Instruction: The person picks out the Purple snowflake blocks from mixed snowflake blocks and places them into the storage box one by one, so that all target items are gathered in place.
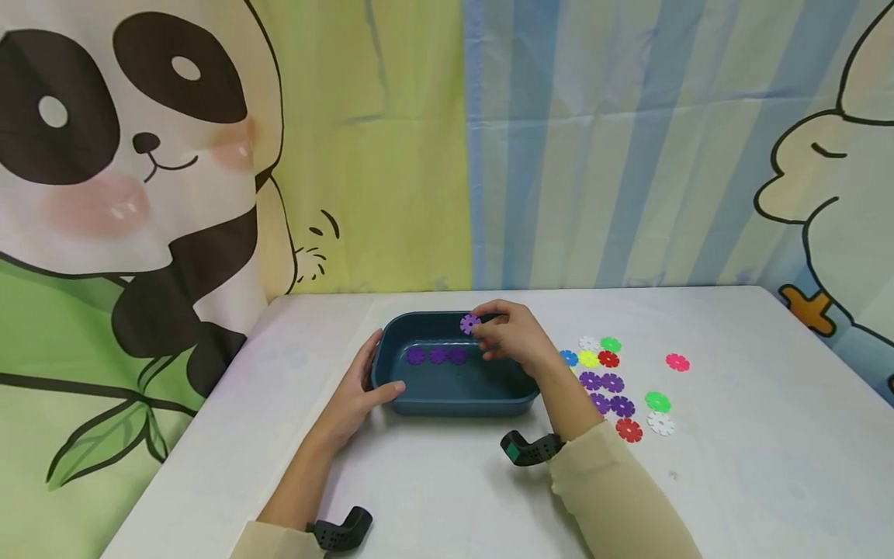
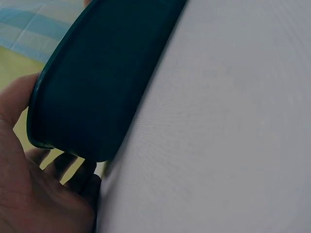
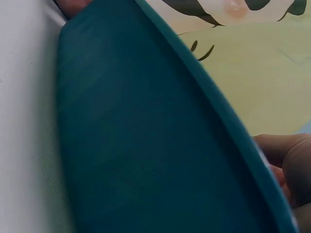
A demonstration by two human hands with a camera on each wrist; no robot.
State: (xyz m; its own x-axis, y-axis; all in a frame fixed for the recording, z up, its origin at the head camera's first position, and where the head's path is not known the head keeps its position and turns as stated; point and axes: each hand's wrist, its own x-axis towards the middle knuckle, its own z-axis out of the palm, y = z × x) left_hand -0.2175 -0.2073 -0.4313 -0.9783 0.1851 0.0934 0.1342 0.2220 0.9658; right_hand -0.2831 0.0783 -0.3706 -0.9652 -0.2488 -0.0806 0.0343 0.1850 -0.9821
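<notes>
A dark teal plastic box (image 1: 454,408) stands on the white table. My left hand (image 1: 358,392) holds its left end, the thumb over the near rim and the other fingers along the end wall; in the left wrist view the hand (image 2: 43,194) is around the box's corner. Over the box's far side, my right hand (image 1: 513,336) pinches a purple notched disc (image 1: 469,324) by its edge. Three purple notched discs (image 1: 438,355) lie in a row inside the box. In the right wrist view the box's wall (image 3: 146,136) hides most of the right hand.
Right of the box lie loose purple discs (image 1: 621,406), with red (image 1: 628,430), green (image 1: 658,401), white (image 1: 660,423), yellow (image 1: 589,359) and blue (image 1: 569,358) ones. A pink disc (image 1: 677,362) lies farther right. A printed curtain (image 1: 391,155) hangs behind the table.
</notes>
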